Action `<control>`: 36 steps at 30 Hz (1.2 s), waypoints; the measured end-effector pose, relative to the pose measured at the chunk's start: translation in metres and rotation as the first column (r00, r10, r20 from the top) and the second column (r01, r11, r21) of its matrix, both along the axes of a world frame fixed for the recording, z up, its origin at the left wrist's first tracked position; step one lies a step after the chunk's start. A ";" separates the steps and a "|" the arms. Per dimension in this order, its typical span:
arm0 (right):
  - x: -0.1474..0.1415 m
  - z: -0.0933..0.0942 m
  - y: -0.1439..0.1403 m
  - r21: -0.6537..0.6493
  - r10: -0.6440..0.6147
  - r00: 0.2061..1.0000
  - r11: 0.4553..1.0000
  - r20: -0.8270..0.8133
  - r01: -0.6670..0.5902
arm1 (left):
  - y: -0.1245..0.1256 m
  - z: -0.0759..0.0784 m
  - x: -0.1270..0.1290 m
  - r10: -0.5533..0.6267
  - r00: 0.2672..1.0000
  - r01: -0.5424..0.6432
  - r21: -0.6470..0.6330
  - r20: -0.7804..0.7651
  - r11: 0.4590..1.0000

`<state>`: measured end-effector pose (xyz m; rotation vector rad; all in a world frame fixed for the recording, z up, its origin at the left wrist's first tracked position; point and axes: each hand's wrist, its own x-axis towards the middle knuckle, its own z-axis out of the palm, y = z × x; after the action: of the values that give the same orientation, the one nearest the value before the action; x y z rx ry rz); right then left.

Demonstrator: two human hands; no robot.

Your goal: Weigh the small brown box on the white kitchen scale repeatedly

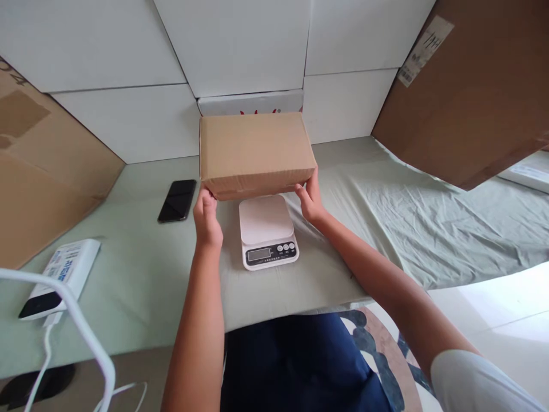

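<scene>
Grip: both hands clamp the cardboard box (256,153) from its two near lower corners, fingers curled under the bottom edge, thumbs on the front face; palms closed on it, nothing else in them.
Left hand (207,220): at the box's 7 o'clock corner, wrist straight, taking weight from below so the box cannot slip down.
Right hand (309,201): at the 5 o'clock corner, mirrored; with a hold at each end I judge the box stays level.
Box position: at 12 o'clock from me, near edge over the far rim of the kitchen scale (266,230); I cannot tell whether it touches the platform or floats just above.
Box condition: plain brown, flaps closed, long side toward me.
Scale: small, white, square platform, display and buttons facing me at 6 o'clock of its body, so the readout stays visible under the box.
Surface: pale green cloth (407,223), wrinkled toward 3 o'clock.
Phone (177,199): black, face up, at 10 o'clock of the scale, well apart from my left hand.
Power bank (60,277): white, at 8 o'clock, white cable (81,326) running off toward me.
Surroundings: white foam panels (240,46) behind at 12 o'clock, large cartons (472,97) leaning at 2 and 9 o'clock.
</scene>
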<state>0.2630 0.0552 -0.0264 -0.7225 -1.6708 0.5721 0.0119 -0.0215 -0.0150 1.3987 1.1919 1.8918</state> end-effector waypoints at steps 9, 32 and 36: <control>0.023 -0.020 -0.076 -0.111 0.061 0.998 0.992 0.017 -0.059 | -0.093 -0.025 0.017 -0.047 0.999 0.044 -0.121 -0.022 0.992; 0.021 -0.015 -0.089 -0.068 0.007 0.997 0.998 0.072 -0.002 | -0.098 -0.028 0.015 -0.022 0.999 0.031 -0.201 0.050 0.979; 0.022 -0.014 -0.089 -0.063 0.007 0.996 0.998 0.084 -0.002 | -0.099 -0.029 0.016 -0.021 0.999 0.030 -0.200 0.047 0.979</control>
<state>0.2846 -0.0340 -0.0408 -0.7980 -1.7393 0.6070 0.0275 -0.1206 -0.0441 1.2510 1.2968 1.7231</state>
